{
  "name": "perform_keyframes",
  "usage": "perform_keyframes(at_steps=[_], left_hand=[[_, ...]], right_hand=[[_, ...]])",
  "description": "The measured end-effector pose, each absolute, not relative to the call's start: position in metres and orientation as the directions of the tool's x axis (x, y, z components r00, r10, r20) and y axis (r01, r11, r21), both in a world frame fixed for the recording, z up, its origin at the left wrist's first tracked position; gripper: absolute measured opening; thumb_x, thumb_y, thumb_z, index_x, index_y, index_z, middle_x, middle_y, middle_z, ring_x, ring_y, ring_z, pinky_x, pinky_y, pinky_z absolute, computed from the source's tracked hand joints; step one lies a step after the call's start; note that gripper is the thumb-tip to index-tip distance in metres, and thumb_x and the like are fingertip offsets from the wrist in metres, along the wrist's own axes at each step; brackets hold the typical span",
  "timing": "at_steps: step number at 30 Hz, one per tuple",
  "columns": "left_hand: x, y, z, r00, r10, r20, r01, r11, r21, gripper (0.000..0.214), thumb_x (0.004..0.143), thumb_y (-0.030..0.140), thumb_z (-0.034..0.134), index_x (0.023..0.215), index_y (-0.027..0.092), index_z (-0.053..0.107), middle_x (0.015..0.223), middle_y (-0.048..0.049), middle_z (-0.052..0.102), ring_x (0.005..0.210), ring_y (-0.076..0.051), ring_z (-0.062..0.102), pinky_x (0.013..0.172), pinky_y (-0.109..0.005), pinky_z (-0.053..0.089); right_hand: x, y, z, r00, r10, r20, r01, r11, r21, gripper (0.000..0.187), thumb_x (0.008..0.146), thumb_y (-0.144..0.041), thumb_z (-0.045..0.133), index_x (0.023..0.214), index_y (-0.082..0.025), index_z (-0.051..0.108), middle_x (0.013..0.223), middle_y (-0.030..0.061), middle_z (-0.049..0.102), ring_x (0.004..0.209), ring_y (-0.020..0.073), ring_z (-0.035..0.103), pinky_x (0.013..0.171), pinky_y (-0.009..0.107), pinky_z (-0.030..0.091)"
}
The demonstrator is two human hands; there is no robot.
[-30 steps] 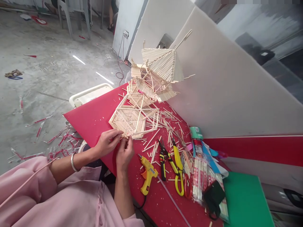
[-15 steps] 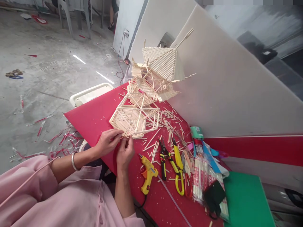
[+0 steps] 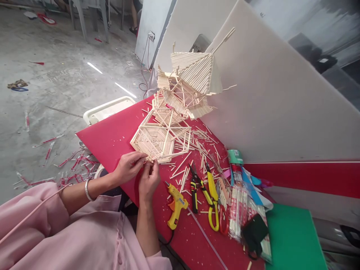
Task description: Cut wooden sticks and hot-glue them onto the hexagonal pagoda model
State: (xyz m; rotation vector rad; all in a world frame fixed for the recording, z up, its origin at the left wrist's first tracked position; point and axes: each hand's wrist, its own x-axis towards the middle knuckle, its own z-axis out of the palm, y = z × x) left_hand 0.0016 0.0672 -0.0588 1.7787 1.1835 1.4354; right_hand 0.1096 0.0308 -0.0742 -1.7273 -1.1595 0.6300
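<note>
My left hand (image 3: 129,165) and my right hand (image 3: 149,179) meet at the near edge of a hexagonal panel (image 3: 150,140) built from thin wooden sticks. Both are closed in a pinch, fingertips nearly touching, on what looks like a small pale stick at that edge; the fingers mostly hide it. Over the panel stands an open frame (image 3: 180,129) of the same sticks. Behind it rises a taller stick structure (image 3: 195,71) with slanted, ribbed sides. To the right of my right hand, a yellow glue gun (image 3: 177,204) lies on the red table (image 3: 112,135).
Loose sticks (image 3: 201,144) are scattered right of the panel. Black-and-yellow pliers (image 3: 194,195), yellow-handled scissors (image 3: 213,210) and packs of sticks (image 3: 239,206) lie farther right. A pale board (image 3: 253,101) leans behind the table. Plastic wrappers (image 3: 81,165) litter the floor at left.
The view has shifted very slightly. Both hands keep the same pinch at the panel's near edge, and nothing else visibly moves.
</note>
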Motion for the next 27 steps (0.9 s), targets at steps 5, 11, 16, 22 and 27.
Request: perform_keyframes(at_steps=[5,11,16,22,27], left_hand=[[0.0014,0.0670,-0.0586,0.040,0.889,0.455,0.292,-0.446,0.846,0.017,0.092,0.019,0.055,0.096,0.016,0.071,0.084,-0.0067,0.076,0.072,-0.015,0.071,0.069,-0.023,0.056],[0.0012,0.0667,-0.0566,0.047,0.889,0.456,0.283,-0.450,0.847,0.016,0.092,0.018,0.055,0.095,0.016,0.071,0.085,-0.0068,0.076,0.073,-0.014,0.071,0.070,-0.022,0.056],[0.0006,0.0669,-0.0555,0.046,0.886,0.462,0.286,-0.455,0.843,0.016,0.092,0.018,0.055,0.095,0.016,0.071,0.083,-0.0065,0.076,0.071,-0.014,0.071,0.067,-0.022,0.055],[0.0003,0.0671,-0.0549,0.051,0.881,0.470,0.293,-0.463,0.836,0.016,0.092,0.017,0.055,0.095,0.016,0.071,0.083,-0.0065,0.076,0.072,-0.014,0.071,0.068,-0.022,0.055],[0.0003,0.0671,-0.0551,0.045,0.887,0.460,0.292,-0.452,0.843,0.016,0.092,0.019,0.055,0.095,0.016,0.071,0.082,-0.0067,0.076,0.071,-0.014,0.071,0.067,-0.022,0.056]], right_hand=[[0.1078,0.0308,-0.0741,0.439,0.893,0.100,0.424,-0.108,-0.899,0.051,0.096,-0.049,0.048,0.123,-0.009,0.064,0.109,0.0197,0.074,0.095,0.0252,0.073,0.080,0.033,0.056],[0.1073,0.0305,-0.0699,0.426,0.901,0.081,0.412,-0.113,-0.904,0.051,0.095,-0.050,0.048,0.120,-0.009,0.064,0.100,0.0177,0.075,0.089,0.0244,0.073,0.076,0.031,0.055],[0.1083,0.0305,-0.0686,0.407,0.910,0.084,0.419,-0.104,-0.902,0.051,0.096,-0.051,0.048,0.121,-0.009,0.063,0.095,0.0152,0.076,0.084,0.0228,0.073,0.073,0.030,0.055],[0.1079,0.0306,-0.0689,0.419,0.903,0.096,0.421,-0.099,-0.902,0.051,0.096,-0.051,0.049,0.122,-0.009,0.063,0.093,0.0146,0.076,0.082,0.0226,0.072,0.072,0.030,0.054],[0.1072,0.0305,-0.0670,0.412,0.907,0.090,0.417,-0.100,-0.903,0.051,0.096,-0.050,0.048,0.122,-0.008,0.063,0.092,0.0145,0.076,0.081,0.0225,0.073,0.072,0.030,0.055]])
